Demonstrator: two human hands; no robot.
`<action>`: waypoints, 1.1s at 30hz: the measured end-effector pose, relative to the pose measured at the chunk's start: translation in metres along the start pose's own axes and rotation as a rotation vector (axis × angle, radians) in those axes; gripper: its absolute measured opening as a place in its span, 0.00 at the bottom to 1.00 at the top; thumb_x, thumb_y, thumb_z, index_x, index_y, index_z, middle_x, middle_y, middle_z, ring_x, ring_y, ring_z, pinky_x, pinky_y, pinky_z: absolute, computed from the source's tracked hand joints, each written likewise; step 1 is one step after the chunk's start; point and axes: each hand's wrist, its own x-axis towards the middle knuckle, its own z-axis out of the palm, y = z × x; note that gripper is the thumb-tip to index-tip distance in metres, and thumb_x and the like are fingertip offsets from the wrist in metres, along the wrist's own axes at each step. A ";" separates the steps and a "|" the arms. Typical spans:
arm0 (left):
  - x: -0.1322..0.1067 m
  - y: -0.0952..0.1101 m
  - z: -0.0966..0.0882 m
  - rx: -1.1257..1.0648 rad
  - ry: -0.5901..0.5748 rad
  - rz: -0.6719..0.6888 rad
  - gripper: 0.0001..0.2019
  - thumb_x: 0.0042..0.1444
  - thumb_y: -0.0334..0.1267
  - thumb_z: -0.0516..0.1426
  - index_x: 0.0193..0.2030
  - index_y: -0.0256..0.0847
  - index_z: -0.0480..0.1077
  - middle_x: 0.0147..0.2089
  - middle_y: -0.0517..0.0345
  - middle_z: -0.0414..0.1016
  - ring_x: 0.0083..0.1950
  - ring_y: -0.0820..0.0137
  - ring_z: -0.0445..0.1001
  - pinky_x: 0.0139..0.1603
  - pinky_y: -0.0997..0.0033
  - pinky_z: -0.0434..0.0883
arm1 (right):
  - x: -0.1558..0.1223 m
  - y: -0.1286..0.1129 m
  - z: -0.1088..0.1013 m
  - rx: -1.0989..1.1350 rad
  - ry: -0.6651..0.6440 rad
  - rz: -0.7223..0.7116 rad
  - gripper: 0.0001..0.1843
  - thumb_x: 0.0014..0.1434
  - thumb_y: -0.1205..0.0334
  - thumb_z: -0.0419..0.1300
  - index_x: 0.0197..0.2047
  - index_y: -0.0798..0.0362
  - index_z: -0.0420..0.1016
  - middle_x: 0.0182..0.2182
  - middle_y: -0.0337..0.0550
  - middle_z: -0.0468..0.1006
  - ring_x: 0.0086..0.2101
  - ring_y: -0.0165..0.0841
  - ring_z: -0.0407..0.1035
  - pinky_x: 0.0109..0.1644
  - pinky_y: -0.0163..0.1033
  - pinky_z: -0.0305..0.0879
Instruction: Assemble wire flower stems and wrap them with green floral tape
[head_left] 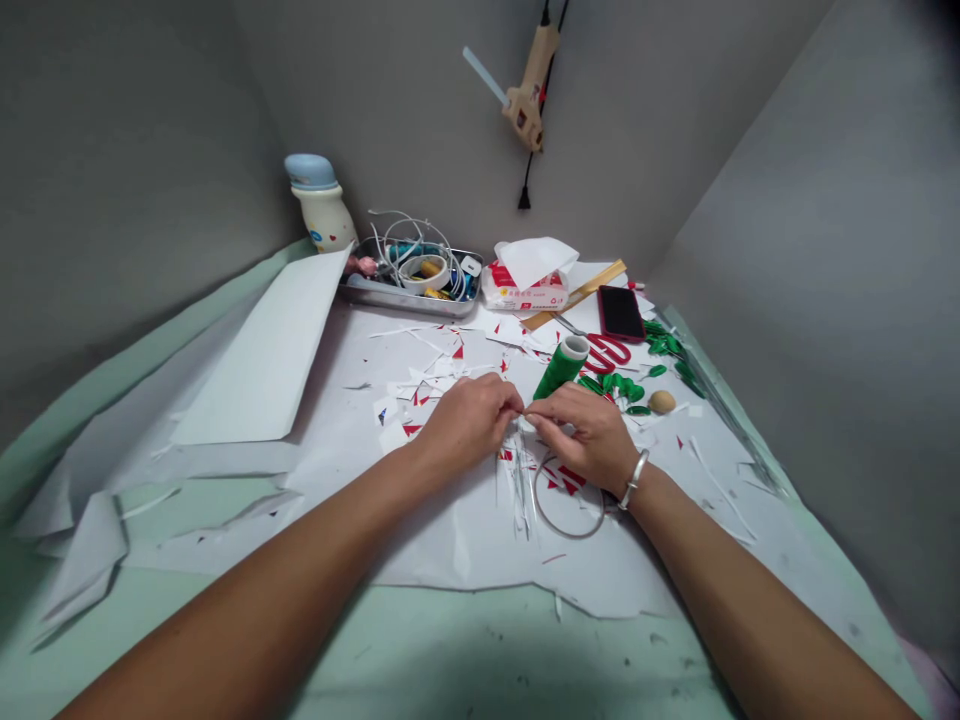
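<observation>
My left hand [466,420] and my right hand [585,432] meet fingertip to fingertip over white paper [450,520] on the table. Both hands are closed in a pinch on a bunch of thin white strips or wires [521,485] that hang down between them. A thin wire ring [566,500] lies on the paper under my right wrist, which wears a silver bangle [635,478]. A green spool of tape [561,368] lies just beyond my right hand.
Red and white paper scraps [431,385] litter the sheet. Red scissors [609,352], green leaf pieces [664,345], a phone [619,312], a tissue pack [525,285], a metal tray of cables [412,280] and a bottle [321,205] stand behind. A glue gun [529,85] hangs on the wall.
</observation>
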 end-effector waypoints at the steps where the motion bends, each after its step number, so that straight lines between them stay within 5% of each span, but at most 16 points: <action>1: 0.000 0.000 0.000 -0.020 -0.041 0.018 0.09 0.52 0.27 0.52 0.33 0.41 0.72 0.34 0.56 0.74 0.36 0.69 0.70 0.40 0.67 0.65 | 0.000 0.002 0.000 0.014 0.019 0.026 0.08 0.61 0.63 0.55 0.36 0.51 0.77 0.26 0.41 0.75 0.30 0.33 0.66 0.37 0.39 0.62; 5: 0.000 0.003 -0.002 -0.228 -0.137 -0.039 0.06 0.52 0.29 0.54 0.33 0.41 0.72 0.33 0.58 0.74 0.33 0.71 0.70 0.36 0.69 0.66 | 0.001 0.012 0.001 0.122 0.075 0.178 0.08 0.61 0.63 0.56 0.35 0.51 0.77 0.29 0.41 0.77 0.30 0.32 0.68 0.36 0.38 0.64; 8: 0.002 0.006 -0.006 -0.397 -0.084 -0.135 0.05 0.54 0.33 0.55 0.34 0.40 0.72 0.34 0.58 0.76 0.34 0.71 0.71 0.37 0.69 0.67 | 0.000 0.016 0.005 0.173 0.050 0.229 0.08 0.60 0.63 0.56 0.36 0.51 0.78 0.30 0.41 0.78 0.31 0.31 0.70 0.35 0.36 0.64; 11: 0.004 0.005 -0.008 -0.436 0.036 -0.192 0.05 0.54 0.34 0.55 0.35 0.40 0.71 0.35 0.58 0.76 0.36 0.71 0.72 0.39 0.69 0.68 | -0.001 0.012 0.008 0.116 -0.046 0.127 0.09 0.60 0.64 0.56 0.36 0.50 0.78 0.28 0.40 0.77 0.30 0.31 0.68 0.36 0.36 0.63; 15: 0.003 0.001 -0.004 -0.177 0.131 -0.148 0.06 0.54 0.32 0.54 0.34 0.40 0.72 0.36 0.56 0.75 0.39 0.69 0.71 0.41 0.67 0.66 | -0.002 0.001 0.007 0.004 -0.100 -0.024 0.08 0.60 0.64 0.56 0.37 0.51 0.78 0.26 0.40 0.75 0.30 0.32 0.66 0.36 0.37 0.62; 19: 0.000 0.000 0.000 0.004 0.014 -0.022 0.09 0.53 0.27 0.52 0.33 0.40 0.72 0.34 0.56 0.73 0.37 0.69 0.70 0.41 0.67 0.65 | 0.000 0.000 0.002 -0.008 0.003 -0.023 0.08 0.61 0.64 0.56 0.37 0.51 0.77 0.27 0.41 0.75 0.30 0.32 0.65 0.37 0.38 0.61; 23: -0.001 0.002 -0.001 -0.134 -0.093 -0.018 0.08 0.51 0.28 0.53 0.33 0.41 0.72 0.35 0.57 0.73 0.34 0.70 0.69 0.37 0.69 0.65 | 0.001 0.009 0.001 0.062 0.089 0.128 0.08 0.61 0.64 0.56 0.34 0.52 0.77 0.28 0.41 0.76 0.30 0.32 0.67 0.37 0.38 0.62; 27: 0.001 0.005 -0.004 -0.340 -0.079 -0.136 0.05 0.52 0.32 0.54 0.33 0.40 0.72 0.34 0.57 0.75 0.34 0.71 0.70 0.37 0.69 0.66 | 0.000 0.017 0.004 0.162 0.101 0.262 0.07 0.60 0.63 0.57 0.35 0.51 0.78 0.30 0.40 0.78 0.31 0.31 0.70 0.36 0.36 0.64; 33: 0.003 0.005 -0.007 -0.463 -0.045 -0.199 0.06 0.51 0.34 0.55 0.35 0.38 0.72 0.33 0.57 0.74 0.34 0.72 0.70 0.37 0.70 0.67 | -0.001 0.020 0.006 0.172 0.045 0.267 0.08 0.59 0.64 0.57 0.36 0.51 0.79 0.32 0.41 0.79 0.33 0.32 0.71 0.38 0.36 0.65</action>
